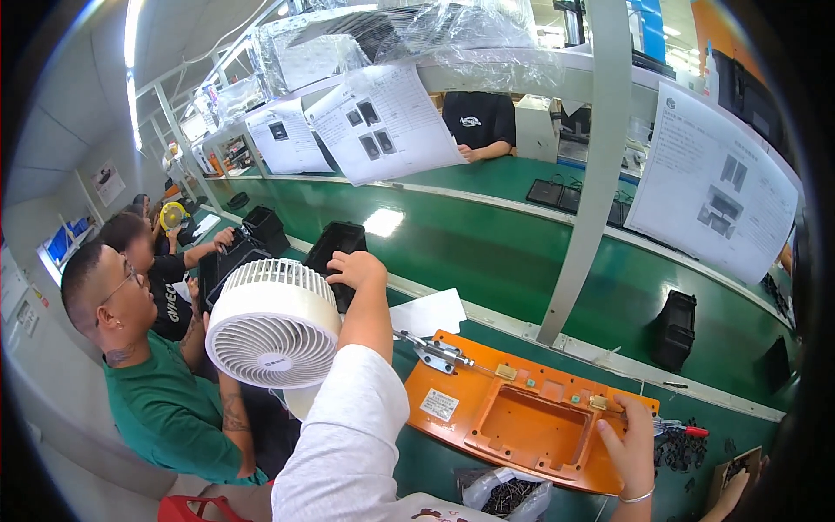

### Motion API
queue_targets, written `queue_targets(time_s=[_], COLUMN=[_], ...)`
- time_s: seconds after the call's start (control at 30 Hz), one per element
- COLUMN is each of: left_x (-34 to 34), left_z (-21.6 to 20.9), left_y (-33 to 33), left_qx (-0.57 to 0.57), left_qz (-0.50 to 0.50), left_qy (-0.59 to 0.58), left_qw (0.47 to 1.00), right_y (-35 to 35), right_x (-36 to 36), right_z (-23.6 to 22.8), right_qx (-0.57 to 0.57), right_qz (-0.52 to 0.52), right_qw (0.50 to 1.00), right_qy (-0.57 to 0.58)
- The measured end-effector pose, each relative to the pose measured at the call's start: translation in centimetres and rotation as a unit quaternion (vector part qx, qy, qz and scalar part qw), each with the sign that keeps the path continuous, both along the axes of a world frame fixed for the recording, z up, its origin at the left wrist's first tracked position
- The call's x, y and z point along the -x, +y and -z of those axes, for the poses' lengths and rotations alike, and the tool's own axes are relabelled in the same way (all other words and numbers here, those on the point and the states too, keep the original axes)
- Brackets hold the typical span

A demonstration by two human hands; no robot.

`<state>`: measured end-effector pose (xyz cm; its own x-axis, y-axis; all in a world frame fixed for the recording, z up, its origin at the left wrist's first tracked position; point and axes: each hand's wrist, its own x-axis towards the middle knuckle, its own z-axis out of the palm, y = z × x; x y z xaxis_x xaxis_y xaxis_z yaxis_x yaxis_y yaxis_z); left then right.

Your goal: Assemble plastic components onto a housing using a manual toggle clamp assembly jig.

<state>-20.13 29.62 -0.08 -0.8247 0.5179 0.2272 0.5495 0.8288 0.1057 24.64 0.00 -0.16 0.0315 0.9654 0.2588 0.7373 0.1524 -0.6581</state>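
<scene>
On the left, my left hand (358, 270) reaches past the white fan, its fingers bent over the near edge of a black plastic box (339, 237). The fan's head hides the lower part of that box. My right hand (633, 444) lies at the right end of an orange fixture plate (445, 378), thumb and fingers apart, close to a small brass block (598, 403). A rectangular recess (535, 426) sits in the plate. At the plate's left end a metal toggle clamp (437, 353) is mounted.
A white fan (274, 335) stands left of my arm. Co-workers sit at left, one in a green shirt (165, 409). A bag of screws (504, 496) lies before the plate; small black parts (683, 451) are heaped right. An upright post (584, 191) rises beyond; another black box (675, 329) lies on the green belt.
</scene>
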Motion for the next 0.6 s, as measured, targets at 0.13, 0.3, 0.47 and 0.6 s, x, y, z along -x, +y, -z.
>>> queue_targets(time_s=[0.13,0.3,0.47,0.6], left_x=[-1.8,-5.1,-7.8,-12.2], left_z=[-0.1,-1.3,-1.2,-1.5], left_y=[-0.6,-2.6,-6.6,-15.7], left_qx=[-0.080,-0.229,-0.459,-0.494], left_qz=[0.036,0.141,0.312,0.545], left_qy=[0.010,-0.033,-0.055,0.015], left_qw=[0.996,0.963,0.830,0.677], right_y=[-0.2,-0.5,-0.6,-1.5], right_x=[0.9,2.0,3.9,3.3], right_z=[0.0,-0.3,-1.9,-2.4], right_qx=[0.023,0.002,-0.068,-0.117], right_qz=[0.003,0.027,-0.011,-0.019], right_qw=[0.997,0.993,0.994,0.989], right_qy=[-0.071,-0.112,-0.087,-0.094])
